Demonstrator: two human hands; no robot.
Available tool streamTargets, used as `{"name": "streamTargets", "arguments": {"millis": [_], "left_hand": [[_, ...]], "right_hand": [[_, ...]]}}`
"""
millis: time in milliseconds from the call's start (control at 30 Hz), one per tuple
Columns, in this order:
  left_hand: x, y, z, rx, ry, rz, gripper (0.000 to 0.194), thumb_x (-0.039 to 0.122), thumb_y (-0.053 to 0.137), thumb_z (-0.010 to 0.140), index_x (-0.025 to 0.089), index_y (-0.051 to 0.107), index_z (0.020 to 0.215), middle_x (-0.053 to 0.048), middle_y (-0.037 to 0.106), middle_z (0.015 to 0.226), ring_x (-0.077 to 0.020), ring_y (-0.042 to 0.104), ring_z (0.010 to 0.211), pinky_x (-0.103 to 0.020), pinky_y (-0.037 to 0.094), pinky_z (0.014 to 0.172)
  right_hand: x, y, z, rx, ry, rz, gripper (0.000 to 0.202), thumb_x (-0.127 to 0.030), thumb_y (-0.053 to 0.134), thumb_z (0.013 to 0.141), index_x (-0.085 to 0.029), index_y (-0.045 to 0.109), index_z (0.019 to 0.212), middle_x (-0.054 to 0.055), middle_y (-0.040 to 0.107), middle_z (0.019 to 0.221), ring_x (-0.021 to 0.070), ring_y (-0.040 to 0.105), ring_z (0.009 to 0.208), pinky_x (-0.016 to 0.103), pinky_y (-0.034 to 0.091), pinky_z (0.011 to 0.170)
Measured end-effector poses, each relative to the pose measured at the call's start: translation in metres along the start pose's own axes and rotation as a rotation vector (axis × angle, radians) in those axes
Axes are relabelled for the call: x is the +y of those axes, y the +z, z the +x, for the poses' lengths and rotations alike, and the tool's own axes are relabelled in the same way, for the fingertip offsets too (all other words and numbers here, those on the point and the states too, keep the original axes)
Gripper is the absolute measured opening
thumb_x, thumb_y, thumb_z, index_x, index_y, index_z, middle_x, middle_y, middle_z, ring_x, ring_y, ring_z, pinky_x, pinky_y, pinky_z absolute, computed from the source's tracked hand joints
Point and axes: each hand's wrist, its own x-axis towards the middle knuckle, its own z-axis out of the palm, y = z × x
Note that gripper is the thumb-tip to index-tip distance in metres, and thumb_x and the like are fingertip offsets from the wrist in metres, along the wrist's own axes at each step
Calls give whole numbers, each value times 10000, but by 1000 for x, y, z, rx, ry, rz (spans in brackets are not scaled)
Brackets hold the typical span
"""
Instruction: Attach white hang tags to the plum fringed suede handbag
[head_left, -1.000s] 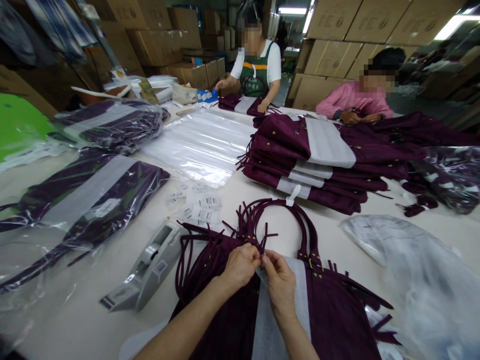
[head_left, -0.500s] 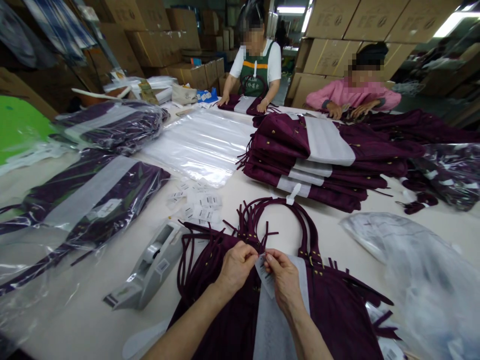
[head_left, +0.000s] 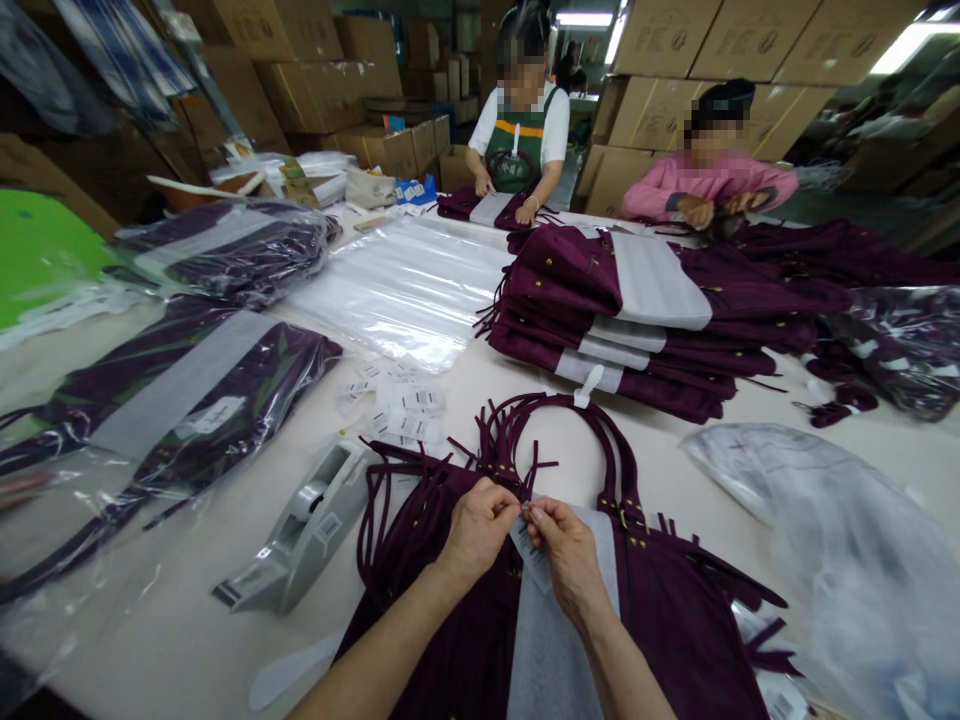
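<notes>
Two hands meet at six o'clock over a purple bag (head_left: 675,640) on the tabletop (head_left: 187,640): left hand (head_left: 480,525) and right hand (head_left: 566,545) both pinch a small tag (head_left: 529,548) between them, handles (head_left: 555,430) arching toward twelve.

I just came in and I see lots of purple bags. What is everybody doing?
A person's left hand and right hand pinch a small white tag together at the handle base of a purple fringed bag lying flat on the table. A tape dispenser and loose tags sit to the left. A stack of purple bags lies beyond, and two other people across the table handle more bags.
</notes>
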Motion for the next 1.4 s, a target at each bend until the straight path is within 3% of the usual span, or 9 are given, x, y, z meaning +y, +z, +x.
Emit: {"name": "streamTargets", "arguments": {"millis": [833,1133,1400], "left_hand": [[1,-1,7,-101,-20,12,134,147,487,689,164,560,578,43,451,622,-85,457,594,-221,346,586],[4,-7,7,-208,-12,103,136,129,465,713,168,578,649,25,506,701,-98,506,661,-219,381,626],[2,0,7,-184,-5,236,154,113,441,729,174,573,678,24,496,703,-98,490,649,-226,371,627]], "right_hand": [[-10,2,-2,-26,27,-65,287,-405,715,557,-150,616,644,-27,536,507,73,415,461,207,327,464],[-9,2,1,-26,43,-94,329,-437,718,530,-148,602,636,-33,527,478,70,414,440,205,312,452],[-12,3,1,-43,32,-148,293,-421,694,531,-155,593,601,-37,512,451,72,400,418,215,306,442]]}}
